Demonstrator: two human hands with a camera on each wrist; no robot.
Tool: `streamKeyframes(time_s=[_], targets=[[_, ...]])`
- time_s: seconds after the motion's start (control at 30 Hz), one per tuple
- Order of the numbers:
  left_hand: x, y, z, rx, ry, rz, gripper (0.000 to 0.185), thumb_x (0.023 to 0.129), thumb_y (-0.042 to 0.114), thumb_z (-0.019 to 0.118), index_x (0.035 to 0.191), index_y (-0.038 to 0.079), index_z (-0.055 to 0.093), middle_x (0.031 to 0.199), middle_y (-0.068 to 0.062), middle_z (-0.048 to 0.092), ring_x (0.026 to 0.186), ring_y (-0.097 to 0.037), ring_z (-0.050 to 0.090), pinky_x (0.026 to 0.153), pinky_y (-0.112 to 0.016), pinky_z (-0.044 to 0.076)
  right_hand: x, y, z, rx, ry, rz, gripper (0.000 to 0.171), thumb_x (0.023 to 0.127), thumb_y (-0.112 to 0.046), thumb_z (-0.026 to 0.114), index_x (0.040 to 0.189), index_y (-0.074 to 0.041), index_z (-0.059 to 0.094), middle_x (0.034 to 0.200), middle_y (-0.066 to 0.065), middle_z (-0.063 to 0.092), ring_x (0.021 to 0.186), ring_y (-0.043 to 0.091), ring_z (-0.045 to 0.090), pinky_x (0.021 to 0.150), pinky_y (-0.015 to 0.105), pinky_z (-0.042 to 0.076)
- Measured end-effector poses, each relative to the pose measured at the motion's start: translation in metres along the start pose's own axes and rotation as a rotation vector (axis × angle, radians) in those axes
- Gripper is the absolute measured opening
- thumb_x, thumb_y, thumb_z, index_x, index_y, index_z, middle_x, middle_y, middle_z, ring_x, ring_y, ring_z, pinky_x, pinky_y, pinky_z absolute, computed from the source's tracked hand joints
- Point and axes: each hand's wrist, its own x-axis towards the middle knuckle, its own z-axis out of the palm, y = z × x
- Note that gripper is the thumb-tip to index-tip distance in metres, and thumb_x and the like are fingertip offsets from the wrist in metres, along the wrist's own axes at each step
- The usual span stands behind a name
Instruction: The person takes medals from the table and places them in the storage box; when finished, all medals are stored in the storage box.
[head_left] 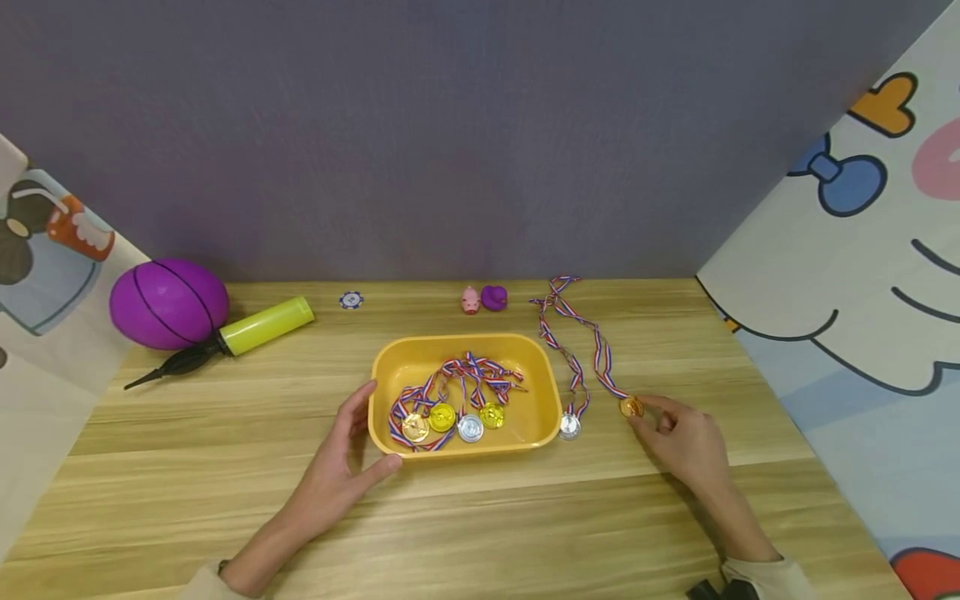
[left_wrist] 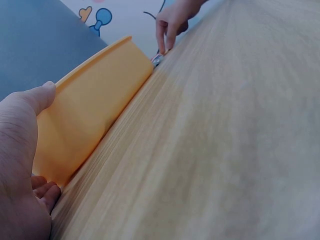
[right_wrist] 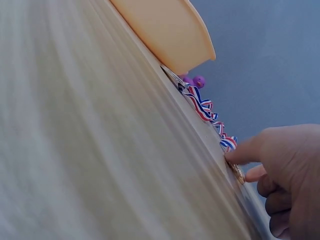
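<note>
Two forearms come in from the bottom edge of the head view, and between them runs the wooden table (head_left: 480,517), filling the whole lower half. At centre sits the yellow tray (head_left: 542,367), with a tangle of medals and striped ribbons lying inside. At upper left, a purple ball (head_left: 168,302) rests beside a yellow pump (head_left: 266,326).

Left hand (head_left: 339,467) now: fingers and thumb spread against the tray's near left corner, steadying it, curled round nothing. Right hand (head_left: 686,440), lower right of centre: fingertips meet on a gold medal (head_left: 632,407) lying flat on the wood just right of the tray. The right wrist view shows a fingertip (right_wrist: 245,153) on the disc's edge; whether it is truly pinched, I cannot tell.

The ribbon (head_left: 596,350) trails from that medal toward the upper middle of the frame, and a silver medal (head_left: 569,426) sits just beside the tray wall.

Handling call: the disc looks small, light, stiff and smooth, and flat on the table it gives little edge to grab. The soft, limp ribbon looks like the easier hold, though it may snag its neighbour.
</note>
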Motion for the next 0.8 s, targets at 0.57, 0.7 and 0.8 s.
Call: streamKeyframes(time_s=[0.57,0.7,0.8], targets=[[-0.0007,0.001,0.0006,0.038,0.005,-0.026,0.102,0.097,0.02,0.087,0.176,0.025,0.024,0.168,-0.018,0.046,0.149,-0.041,0.049,0.12,-0.008,0.029,0.0029,0.001,0.0073,0.105,0.016,0.018,0.028,0.091,-0.015,0.093,0.116,-0.004,0.085,0.057,-0.011,0.046,0.049,0.002,0.035,0.042,0.023,0.03],[-0.0011,0.0014,0.0006,0.039,0.004,-0.027,0.102,0.097,0.02,0.087,0.177,0.026,0.023,0.168,-0.018,0.047,0.149,-0.041,0.049,0.12,-0.009,0.029,0.0047,0.0,0.0077,0.163,0.071,0.051,0.024,0.089,-0.012,0.092,0.111,-0.002,0.086,0.054,-0.009,0.046,0.047,0.0,0.034,0.042,0.021,0.029],[-0.0011,0.0013,0.0004,0.035,0.0,-0.022,0.102,0.098,0.019,0.087,0.177,0.027,0.023,0.168,-0.018,0.047,0.149,-0.041,0.049,0.12,-0.009,0.029,0.0069,-0.0014,0.0059,0.224,0.142,0.08,0.021,0.087,-0.008,0.092,0.106,0.0,0.086,0.053,-0.008,0.047,0.046,-0.002,0.033,0.043,0.019,0.03]])
